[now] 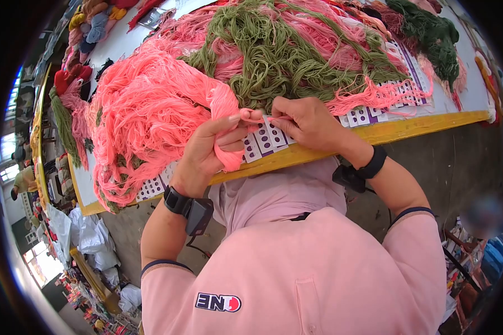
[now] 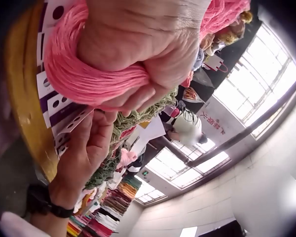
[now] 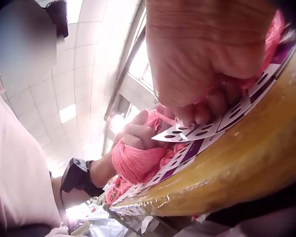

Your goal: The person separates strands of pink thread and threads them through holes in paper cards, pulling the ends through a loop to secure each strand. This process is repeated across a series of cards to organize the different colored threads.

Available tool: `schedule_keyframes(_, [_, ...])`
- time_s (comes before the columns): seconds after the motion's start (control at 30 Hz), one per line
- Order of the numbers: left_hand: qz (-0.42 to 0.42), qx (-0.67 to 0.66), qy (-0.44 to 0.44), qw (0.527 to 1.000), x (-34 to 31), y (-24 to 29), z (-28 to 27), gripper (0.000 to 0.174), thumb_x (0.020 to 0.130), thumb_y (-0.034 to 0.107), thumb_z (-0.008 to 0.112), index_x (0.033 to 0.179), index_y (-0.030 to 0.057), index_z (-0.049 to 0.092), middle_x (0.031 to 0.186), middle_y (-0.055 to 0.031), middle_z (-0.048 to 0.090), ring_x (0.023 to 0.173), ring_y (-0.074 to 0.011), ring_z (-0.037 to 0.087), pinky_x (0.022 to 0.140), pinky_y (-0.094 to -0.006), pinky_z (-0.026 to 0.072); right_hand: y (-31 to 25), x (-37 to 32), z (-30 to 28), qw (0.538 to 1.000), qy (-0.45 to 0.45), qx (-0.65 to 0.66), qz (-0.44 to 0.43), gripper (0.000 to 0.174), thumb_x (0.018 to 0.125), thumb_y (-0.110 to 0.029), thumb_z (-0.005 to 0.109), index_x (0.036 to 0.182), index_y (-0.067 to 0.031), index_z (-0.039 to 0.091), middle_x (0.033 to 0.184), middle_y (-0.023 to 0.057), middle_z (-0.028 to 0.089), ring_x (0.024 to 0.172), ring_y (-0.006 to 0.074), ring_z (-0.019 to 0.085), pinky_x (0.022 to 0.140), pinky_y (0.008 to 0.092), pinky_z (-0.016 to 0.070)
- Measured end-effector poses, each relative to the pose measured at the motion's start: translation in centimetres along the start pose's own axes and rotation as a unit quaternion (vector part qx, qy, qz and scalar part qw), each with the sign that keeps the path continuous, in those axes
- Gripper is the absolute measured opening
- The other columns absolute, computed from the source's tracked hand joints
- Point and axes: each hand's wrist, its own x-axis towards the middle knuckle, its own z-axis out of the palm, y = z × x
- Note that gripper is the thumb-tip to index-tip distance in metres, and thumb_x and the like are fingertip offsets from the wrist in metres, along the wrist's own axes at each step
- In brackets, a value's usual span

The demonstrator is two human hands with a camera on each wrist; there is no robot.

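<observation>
On shirt [image 1: 341,251], "NE" logo [image 1: 218,302]; left hand [image 1: 205,153] clasps yarn [image 1: 228,160], right hand [image 1: 313,125] pinches card [image 3: 176,134].

Bright paned windows [image 2: 256,69], long dark beam [image 2: 247,130], grey floor [image 1: 430,162], yellow-edged table [image 1: 419,127].

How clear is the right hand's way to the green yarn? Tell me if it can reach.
Probably yes: the green yarn lies just beyond the right hand with nothing between, though its fingers seem to pinch a white card.
</observation>
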Motion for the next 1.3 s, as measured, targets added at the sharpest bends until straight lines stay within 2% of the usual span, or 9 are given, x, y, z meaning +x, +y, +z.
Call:
schedule_keyframes(0.1, [0.043, 0.184, -0.001, 0.982, -0.8, -0.5, 3.0, 0.032, 0.091, 0.007, 0.058, 0.121, -0.004, 0.054, 0.124, -0.0126, 0.056, 0.078, -0.0103, 0.054, 0.068, -0.0211, 0.0463, -0.7, 0.0, -0.3, 0.99, 0.026, 0.119, 0.075, 0.014, 0.092, -0.015, 0.057, 0.091, -0.0011, 0.056, 0.07, 0.0141, 0.063, 0.062, 0.0299, 0.063, 0.058, 0.0397, 0.0466])
schedule_keyframes(0.37, [0.181, 0.766, -0.056, 0.614, 0.3, -1.1, 3.7, 0.036, 0.086, 0.001, 0.064, 0.122, -0.0011, 0.061, 0.127, -0.0082, 0.052, 0.117, -0.0209, 0.051, 0.101, -0.0337, 0.0416, -0.9, 1.5, -0.9, 0.982, -0.057, 0.108, 0.141, 0.016, 0.088, -0.014, 0.062, 0.091, 0.0011, 0.058, 0.065, 0.0086, 0.061, 0.058, 0.0172, 0.058, 0.055, 0.0328, 0.045])
schedule_keyframes(0.63, [0.163, 0.334, 0.17, 0.913, -2.4, 1.3, 1.4, 0.035, 0.087, 0.008, 0.066, 0.122, 0.0065, 0.059, 0.079, 0.0031, 0.057, 0.065, -0.0038, 0.051, 0.057, -0.0185, 0.0426, 0.3, 1.9, -0.5, 0.995, -0.03, 0.004, 0.094, 0.011, 0.073, -0.009, 0.061, 0.076, 0.0014, 0.059, 0.065, 0.0146, 0.061, 0.059, 0.0246, 0.06, 0.058, 0.0361, 0.0472])
schedule_keyframes(0.77, [0.333, 0.136, 0.196, 0.912, -11.6, 9.3, -2.1, 0.045, 0.088, 0.0, 0.061, 0.13, -0.0051, 0.049, 0.075, 0.0021, 0.047, 0.059, -0.0045, 0.042, 0.048, -0.0168, 0.0365, 0.2, 1.9, -0.2, 0.996, -0.025, -0.042, 0.072, 0.009, 0.073, -0.008, 0.061, 0.075, 0.0015, 0.059, 0.063, 0.0149, 0.059, 0.056, 0.0255, 0.059, 0.059, 0.0362, 0.0473])
schedule_keyframes(0.87, [0.455, 0.126, 0.293, 0.831, -19.7, 17.5, -4.7, 0.037, 0.092, -0.002, 0.057, 0.128, -0.009, 0.049, 0.093, -0.0094, 0.061, 0.067, -0.0098, 0.051, 0.056, -0.0221, 0.0467, -0.1, 1.8, 0.1, 0.995, -0.024, -0.048, 0.081, 0.009, 0.074, -0.007, 0.062, 0.075, 0.0013, 0.058, 0.064, 0.0141, 0.06, 0.057, 0.0244, 0.059, 0.059, 0.0349, 0.0478])
schedule_keyframes(0.97, [0.47, 0.385, 0.535, 0.587, -23.1, 21.1, -6.0, 0.017, 0.094, 0.003, 0.058, 0.109, -0.002, 0.062, 0.088, -0.0073, 0.066, 0.06, -0.0105, 0.052, 0.057, -0.0252, 0.0477, 0.0, 1.9, -0.1, 0.99, -0.042, 0.094, 0.092, 0.011, 0.076, -0.007, 0.064, 0.082, 0.0005, 0.058, 0.074, 0.0143, 0.062, 0.064, 0.0227, 0.061, 0.061, 0.0337, 0.0482])
schedule_keyframes(1.07, [0.327, 0.83, 0.369, 0.261, -16.7, 15.3, -0.8, 0.016, 0.09, 0.002, 0.059, 0.102, 0.0089, 0.067, 0.084, 0.0003, 0.064, 0.06, -0.0124, 0.051, 0.056, -0.0295, 0.044, 0.2, 1.7, 0.1, 0.979, -0.05, 0.191, 0.042, 0.015, 0.078, -0.007, 0.065, 0.089, -0.0009, 0.057, 0.083, 0.015, 0.062, 0.073, 0.0261, 0.062, 0.065, 0.0362, 0.0485])
schedule_keyframes(1.13, [0.308, 0.589, 0.342, 0.665, -9.2, 7.9, 3.6, 0.018, 0.095, 0.024, 0.057, 0.095, 0.0108, 0.069, 0.074, 0.0084, 0.05, 0.058, -0.0008, 0.039, 0.049, -0.0204, 0.0296, -0.9, 2.0, 0.8, 0.998, -0.05, 0.021, -0.015, 0.014, 0.079, -0.008, 0.064, 0.089, -0.0023, 0.056, 0.084, 0.0157, 0.062, 0.077, 0.0343, 0.062, 0.07, 0.0414, 0.0488])
schedule_keyframes(1.3, [0.218, 0.556, 0.237, 0.766, -0.5, -0.2, 2.6, 0.018, 0.094, 0.016, 0.06, 0.098, 0.0016, 0.07, 0.069, 0.0064, 0.053, 0.059, -0.0025, 0.045, 0.053, -0.0214, 0.0362, -0.5, 1.7, 1.1, 0.999, -0.035, -0.005, -0.027, 0.015, 0.077, -0.005, 0.067, 0.088, -0.0016, 0.057, 0.082, 0.0129, 0.058, 0.075, 0.0325, 0.06, 0.068, 0.0408, 0.0478])
